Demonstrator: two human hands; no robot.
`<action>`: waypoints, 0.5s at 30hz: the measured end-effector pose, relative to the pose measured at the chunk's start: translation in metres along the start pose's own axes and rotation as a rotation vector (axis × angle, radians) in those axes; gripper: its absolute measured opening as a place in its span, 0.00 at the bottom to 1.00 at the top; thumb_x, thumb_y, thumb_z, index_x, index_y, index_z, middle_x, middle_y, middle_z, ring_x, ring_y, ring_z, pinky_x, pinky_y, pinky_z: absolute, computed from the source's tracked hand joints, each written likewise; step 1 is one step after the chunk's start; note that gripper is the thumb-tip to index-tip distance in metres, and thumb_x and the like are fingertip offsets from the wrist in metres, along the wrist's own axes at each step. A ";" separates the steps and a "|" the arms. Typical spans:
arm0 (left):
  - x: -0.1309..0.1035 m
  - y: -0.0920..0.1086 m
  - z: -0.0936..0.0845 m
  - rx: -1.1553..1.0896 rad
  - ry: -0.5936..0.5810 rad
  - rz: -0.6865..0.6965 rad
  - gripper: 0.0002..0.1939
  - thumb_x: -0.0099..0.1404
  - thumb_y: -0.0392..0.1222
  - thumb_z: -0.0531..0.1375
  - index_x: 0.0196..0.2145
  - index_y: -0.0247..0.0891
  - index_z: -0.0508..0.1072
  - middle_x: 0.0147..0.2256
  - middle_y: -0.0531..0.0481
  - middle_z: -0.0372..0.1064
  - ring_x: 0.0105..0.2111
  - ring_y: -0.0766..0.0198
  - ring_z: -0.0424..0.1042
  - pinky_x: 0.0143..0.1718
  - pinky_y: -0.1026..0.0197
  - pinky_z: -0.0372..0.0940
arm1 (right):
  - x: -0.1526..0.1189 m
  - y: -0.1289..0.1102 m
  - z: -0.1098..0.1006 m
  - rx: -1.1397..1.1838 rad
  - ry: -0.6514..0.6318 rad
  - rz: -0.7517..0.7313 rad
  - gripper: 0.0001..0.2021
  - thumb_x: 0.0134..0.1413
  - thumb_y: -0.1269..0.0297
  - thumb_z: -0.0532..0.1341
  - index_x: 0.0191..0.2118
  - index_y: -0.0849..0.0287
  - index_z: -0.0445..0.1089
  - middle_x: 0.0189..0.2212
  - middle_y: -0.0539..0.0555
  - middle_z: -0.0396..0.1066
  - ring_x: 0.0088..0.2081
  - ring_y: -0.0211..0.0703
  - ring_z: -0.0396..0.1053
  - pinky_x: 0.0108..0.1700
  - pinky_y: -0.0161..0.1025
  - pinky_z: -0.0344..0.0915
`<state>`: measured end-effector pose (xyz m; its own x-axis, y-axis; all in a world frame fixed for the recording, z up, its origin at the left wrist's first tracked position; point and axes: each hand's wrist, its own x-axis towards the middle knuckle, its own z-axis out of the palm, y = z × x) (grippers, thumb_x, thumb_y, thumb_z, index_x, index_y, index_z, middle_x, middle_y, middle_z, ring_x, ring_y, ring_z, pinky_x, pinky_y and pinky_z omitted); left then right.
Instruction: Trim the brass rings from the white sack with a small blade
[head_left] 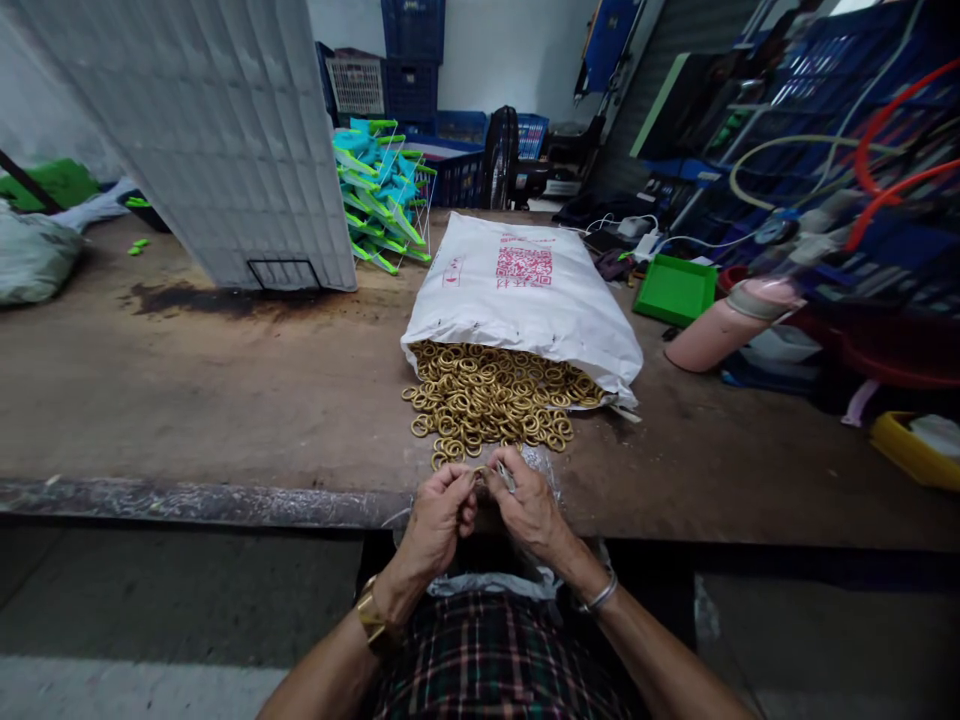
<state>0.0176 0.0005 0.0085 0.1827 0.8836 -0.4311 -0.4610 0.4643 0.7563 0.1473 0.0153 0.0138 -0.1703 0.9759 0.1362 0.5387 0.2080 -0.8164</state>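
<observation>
Gold-coloured rings (480,395) spill from the open mouth of a white sack (517,285) with red printing, onto the brown table. Just in front of the pile, at the table's near edge, my left hand (442,510) pinches one side of a single gold ring (480,470). Close beside it, my right hand (529,505) has its fingers closed at the other side of that ring. A small greyish item (507,476) shows between the right fingers; it is too small to name.
A tall grey ribbed panel (247,150) stands at the back left, beside green and turquoise pieces (382,200). To the right are a green tray (676,290), a pink bottle (731,320) and a yellow container (915,450). Red and pale hoses hang at the upper right.
</observation>
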 end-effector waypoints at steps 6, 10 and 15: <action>-0.005 0.003 0.003 0.388 0.067 0.275 0.14 0.52 0.49 0.61 0.24 0.34 0.68 0.17 0.58 0.57 0.17 0.75 0.54 0.18 0.70 0.50 | 0.004 -0.006 -0.002 0.058 -0.067 0.107 0.12 0.55 0.58 0.50 0.24 0.58 0.56 0.20 0.44 0.55 0.24 0.33 0.55 0.27 0.31 0.53; -0.006 0.003 0.001 0.295 -0.006 0.082 0.16 0.53 0.53 0.60 0.27 0.36 0.65 0.17 0.58 0.58 0.14 0.76 0.53 0.15 0.71 0.46 | 0.006 -0.005 0.000 0.051 -0.064 0.113 0.12 0.53 0.60 0.50 0.22 0.58 0.55 0.19 0.44 0.54 0.24 0.33 0.53 0.27 0.31 0.52; -0.007 0.002 0.000 0.112 -0.111 -0.026 0.15 0.53 0.51 0.59 0.28 0.36 0.63 0.18 0.58 0.58 0.13 0.77 0.52 0.13 0.71 0.43 | 0.006 -0.003 0.002 0.098 -0.064 0.118 0.11 0.54 0.61 0.48 0.23 0.58 0.56 0.19 0.44 0.55 0.24 0.33 0.55 0.28 0.31 0.53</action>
<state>0.0149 -0.0049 0.0132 0.2913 0.8697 -0.3984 -0.3565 0.4852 0.7984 0.1428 0.0200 0.0159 -0.1644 0.9864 0.0023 0.4759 0.0814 -0.8757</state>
